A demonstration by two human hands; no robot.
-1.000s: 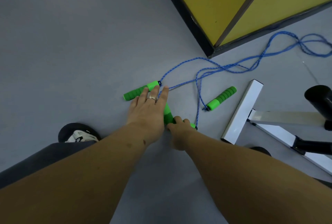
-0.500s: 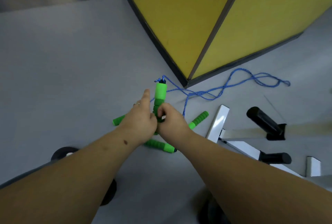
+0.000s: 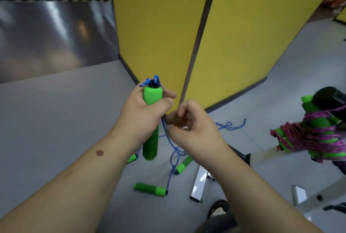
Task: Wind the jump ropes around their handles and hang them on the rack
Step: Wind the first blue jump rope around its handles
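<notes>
**Green handles upright in left hand, blue rope pinched by right**

Green handles (image 3: 150,140): held upright in the air, well above the grey floor (image 3: 56,120). Looks like two handles side by side, but the fist hides the join, so cannot confirm. Blue rope ends (image 3: 152,82) stick out of the top cap.

Left hand (image 3: 145,113): fingers and thumb wrapped round the upper part of the handles, a firm closed grip. The ribbed lower part hangs out below the fist.

Right hand (image 3: 189,126): just beside the left, nearly touching it. Fingers curled, pinching the blue rope (image 3: 173,150) close to the handles. Fingertips partly hidden, so the exact pinch point is unclear.

The rope drops from the right hand to the floor in loose loops. One strand runs down to a green handle lying flat (image 3: 150,189) near the bottom of the view. A second handle (image 3: 184,164) lies tilted under the right forearm. A third green end (image 3: 132,158) peeks out beside the left wrist. More blue rope (image 3: 231,125) trails on the floor beyond the right hand, near the base of the wall.

Right edge: a wound bundle with purple rope (image 3: 314,139) round green handles, hanging on the rack's black peg (image 3: 327,97).

Behind: yellow wall panels (image 3: 243,36) meeting at a dark corner strip. White metal rack foot (image 3: 199,186) on the floor, low right. A shoe (image 3: 218,209) at the bottom edge.
</notes>
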